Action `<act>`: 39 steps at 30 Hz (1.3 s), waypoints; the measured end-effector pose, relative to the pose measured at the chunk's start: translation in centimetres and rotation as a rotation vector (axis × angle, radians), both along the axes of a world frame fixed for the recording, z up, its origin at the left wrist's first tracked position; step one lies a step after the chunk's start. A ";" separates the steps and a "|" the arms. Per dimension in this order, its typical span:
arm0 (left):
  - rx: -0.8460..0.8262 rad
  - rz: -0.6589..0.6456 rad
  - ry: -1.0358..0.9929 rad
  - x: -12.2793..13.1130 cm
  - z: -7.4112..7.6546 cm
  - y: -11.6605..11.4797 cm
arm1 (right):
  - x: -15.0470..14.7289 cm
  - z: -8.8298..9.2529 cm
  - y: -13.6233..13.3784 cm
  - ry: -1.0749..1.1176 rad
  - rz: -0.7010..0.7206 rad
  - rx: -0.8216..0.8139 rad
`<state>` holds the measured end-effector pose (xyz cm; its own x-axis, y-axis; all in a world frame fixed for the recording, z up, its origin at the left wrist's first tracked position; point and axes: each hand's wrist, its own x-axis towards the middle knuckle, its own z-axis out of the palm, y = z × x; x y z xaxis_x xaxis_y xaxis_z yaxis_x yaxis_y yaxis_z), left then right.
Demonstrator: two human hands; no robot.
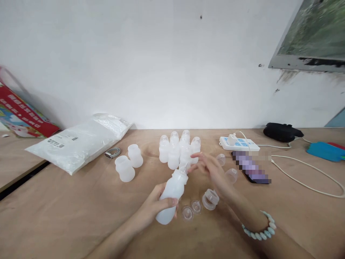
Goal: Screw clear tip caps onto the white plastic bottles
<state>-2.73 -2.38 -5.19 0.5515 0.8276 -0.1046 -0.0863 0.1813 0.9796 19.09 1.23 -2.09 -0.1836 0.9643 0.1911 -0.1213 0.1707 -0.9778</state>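
Observation:
My left hand (159, 205) is wrapped around a white, milky baby bottle (170, 201), tilted with its top to the upper right. A clear teat (184, 169) sits at the bottle's collar. My right hand (208, 167) has its fingertips closed at the teat's tip; the index finger sticks out. Behind them stands a cluster of several capped baby bottles (174, 153). Two open bottles (125, 169) stand to the left. Below my right hand lie two loose clear teats (187, 213) and stacked collar rings (210, 199). Two clear dome caps (231, 175) lie beyond my right forearm.
At left lie a white plastic package (83, 140), a watch-like band (112, 153) and a red printed bag (24, 111). On the right are a power strip (239, 144), a phone (250, 167), a looped white cable (309, 189), a black case (283, 132) and a blue item (325, 151).

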 end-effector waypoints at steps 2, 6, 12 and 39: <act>-0.005 -0.012 -0.015 0.1 0.0 -0.2 | 0.2 0.1 0.2 0.000 -0.120 -0.024; -0.103 -0.052 -0.061 0.2 0.3 -0.7 | 0.2 1.0 -0.2 -0.046 0.333 0.066; 0.002 -0.123 0.011 0.9 0.9 -1.2 | -1.5 0.5 -1.4 -0.261 0.232 0.132; 0.713 0.267 0.739 0.6 -0.1 -0.7 | 2.1 1.7 -2.2 -0.804 -0.094 0.297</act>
<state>-2.18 -3.09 -5.28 0.3406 0.9146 0.2178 0.6220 -0.3929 0.6773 21.19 -1.00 -0.38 -0.2930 0.9129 0.2841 0.6159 0.4075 -0.6743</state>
